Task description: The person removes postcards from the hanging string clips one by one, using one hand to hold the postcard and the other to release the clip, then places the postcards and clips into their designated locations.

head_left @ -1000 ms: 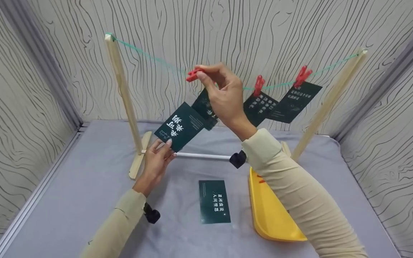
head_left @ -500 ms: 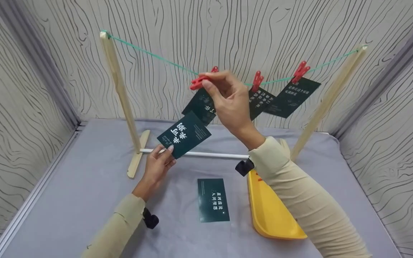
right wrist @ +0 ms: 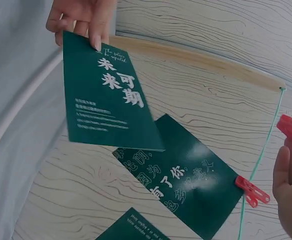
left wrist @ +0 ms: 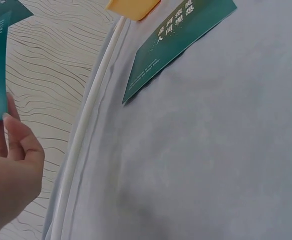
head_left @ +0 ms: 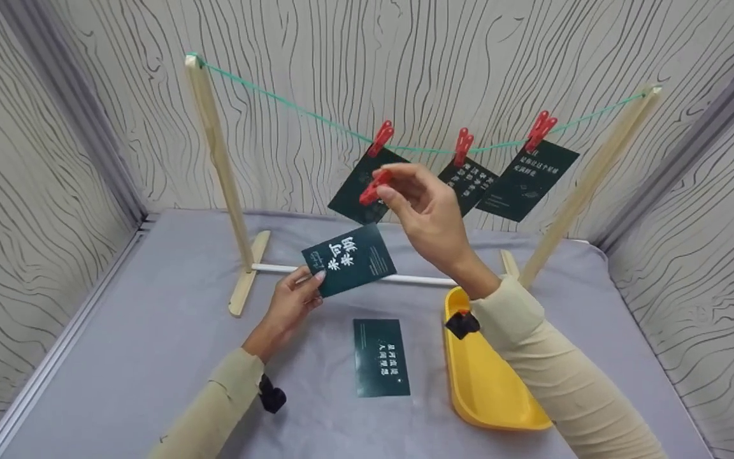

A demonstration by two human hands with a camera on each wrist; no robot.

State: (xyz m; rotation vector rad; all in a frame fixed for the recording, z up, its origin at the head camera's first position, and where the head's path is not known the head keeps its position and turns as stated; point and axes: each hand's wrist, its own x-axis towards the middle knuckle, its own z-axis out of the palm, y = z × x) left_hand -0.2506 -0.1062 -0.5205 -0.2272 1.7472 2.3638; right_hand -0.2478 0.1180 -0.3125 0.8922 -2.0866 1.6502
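Note:
In the head view my left hand [head_left: 290,306] pinches a dark green card [head_left: 349,260] with white characters by its near left corner, thumb on the printed face. My right hand [head_left: 429,213] pinches a red clothespin [head_left: 376,187] between thumb and fingers, in front of the hung cards and above the held card. The held card is apart from the green string [head_left: 278,99]. On that string, red pegs [head_left: 381,138] hold three green cards; the left one [head_left: 357,185] is partly behind my right hand. The right wrist view shows the held card [right wrist: 105,95] overlapping a hung card [right wrist: 186,175].
Wooden posts [head_left: 214,153] carry the string, joined by a white rod [head_left: 354,275] low down. Another green card [head_left: 381,358] lies on the grey cloth [head_left: 150,357]. A yellow tray [head_left: 469,382] stands at the right, partly under my right forearm.
My right hand has come down and to the right from the string with the clothespin. My left hand has moved slightly right and down, turning the card flatter.

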